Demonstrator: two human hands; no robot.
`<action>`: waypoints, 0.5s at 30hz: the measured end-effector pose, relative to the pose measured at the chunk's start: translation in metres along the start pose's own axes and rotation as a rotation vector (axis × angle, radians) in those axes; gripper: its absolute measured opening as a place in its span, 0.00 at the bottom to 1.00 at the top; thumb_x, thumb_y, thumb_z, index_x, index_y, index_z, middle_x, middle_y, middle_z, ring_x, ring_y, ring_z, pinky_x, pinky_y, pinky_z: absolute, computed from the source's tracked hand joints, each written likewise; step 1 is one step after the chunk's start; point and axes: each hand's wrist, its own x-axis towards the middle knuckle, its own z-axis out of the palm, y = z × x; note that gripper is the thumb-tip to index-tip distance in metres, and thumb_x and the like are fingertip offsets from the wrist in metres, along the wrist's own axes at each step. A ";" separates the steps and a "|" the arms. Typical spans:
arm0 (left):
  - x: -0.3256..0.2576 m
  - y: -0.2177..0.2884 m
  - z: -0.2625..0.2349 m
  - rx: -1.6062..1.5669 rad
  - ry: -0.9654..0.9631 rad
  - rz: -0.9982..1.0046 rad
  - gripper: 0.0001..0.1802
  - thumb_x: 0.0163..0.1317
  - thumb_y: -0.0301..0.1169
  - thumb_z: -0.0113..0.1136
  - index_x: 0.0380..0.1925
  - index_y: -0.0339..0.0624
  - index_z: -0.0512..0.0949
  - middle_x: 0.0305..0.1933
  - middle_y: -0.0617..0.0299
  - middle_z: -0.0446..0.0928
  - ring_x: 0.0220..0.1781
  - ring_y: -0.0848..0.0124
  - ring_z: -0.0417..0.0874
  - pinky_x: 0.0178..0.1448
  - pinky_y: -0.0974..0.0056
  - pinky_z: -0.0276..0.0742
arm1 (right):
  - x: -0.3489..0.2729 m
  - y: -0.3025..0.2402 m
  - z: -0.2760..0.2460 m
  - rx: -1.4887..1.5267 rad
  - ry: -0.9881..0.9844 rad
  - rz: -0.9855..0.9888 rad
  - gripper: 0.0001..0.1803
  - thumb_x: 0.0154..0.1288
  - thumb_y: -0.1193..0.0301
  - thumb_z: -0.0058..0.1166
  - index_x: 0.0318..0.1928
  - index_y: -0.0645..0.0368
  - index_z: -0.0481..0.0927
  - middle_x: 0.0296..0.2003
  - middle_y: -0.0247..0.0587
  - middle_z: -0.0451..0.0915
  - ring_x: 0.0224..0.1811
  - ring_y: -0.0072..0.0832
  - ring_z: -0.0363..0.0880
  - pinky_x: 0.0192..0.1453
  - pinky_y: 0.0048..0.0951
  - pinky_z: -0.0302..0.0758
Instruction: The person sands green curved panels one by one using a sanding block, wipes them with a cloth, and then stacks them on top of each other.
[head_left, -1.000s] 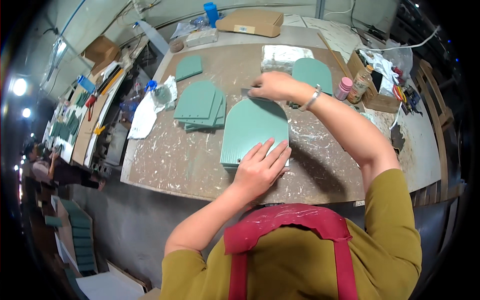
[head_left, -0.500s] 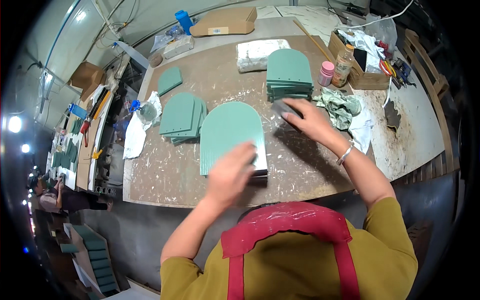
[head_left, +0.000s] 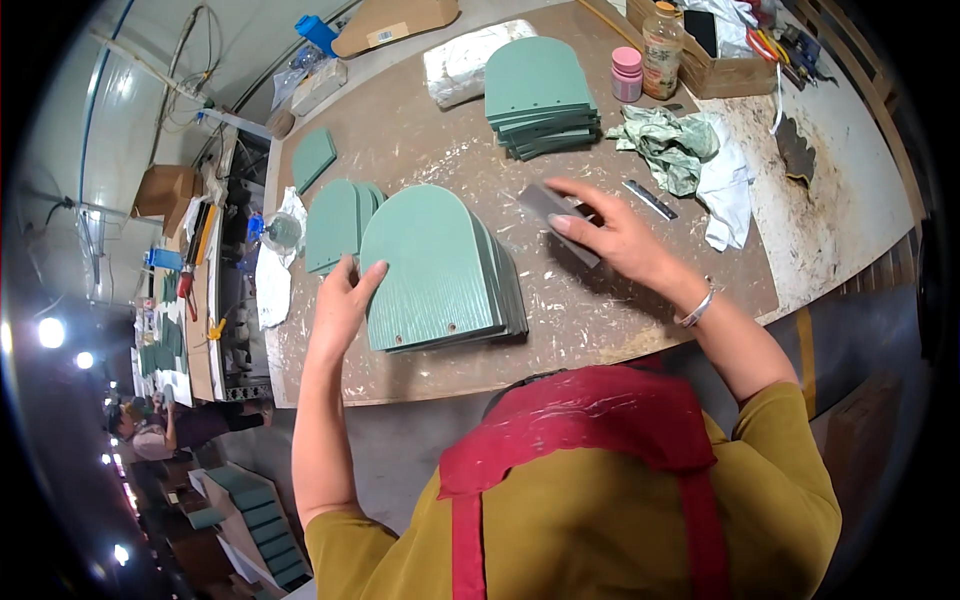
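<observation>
In front of me, on the brown tabletop, stands a stack of green arched panels (head_left: 430,255). Its top panel has a ribbed face and two small holes near the straight edge. My left hand (head_left: 340,305) grips that panel's left edge, thumb on the face; the other fingers are partly hidden. My right hand (head_left: 620,235), to the right of the stack, is closed around a dark grey sanding block (head_left: 558,222), held apart from the panels. Beyond the left hand lie smaller green panels (head_left: 332,222). Another green stack (head_left: 540,80) sits farther back.
Right of the far stack are a crumpled green cloth (head_left: 665,150), a white cloth (head_left: 725,195), a dark strip (head_left: 650,199), a pink bottle (head_left: 627,75) and a clear bottle (head_left: 663,50). A white wrapped block (head_left: 470,62) lies left of it. A co-worker (head_left: 155,430) is far left.
My left hand has moved from over the top panel to its left edge. My right hand keeps the sanding block. The view has shifted, and holes now show on the top panel.
</observation>
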 end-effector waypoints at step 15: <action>-0.010 0.000 0.025 -0.121 0.246 0.196 0.22 0.79 0.42 0.44 0.42 0.29 0.73 0.33 0.44 0.76 0.35 0.62 0.75 0.46 0.58 0.73 | 0.026 -0.080 0.050 0.327 -0.407 0.005 0.38 0.74 0.49 0.51 0.69 0.68 0.68 0.77 0.62 0.47 0.82 0.40 0.44 0.79 0.34 0.47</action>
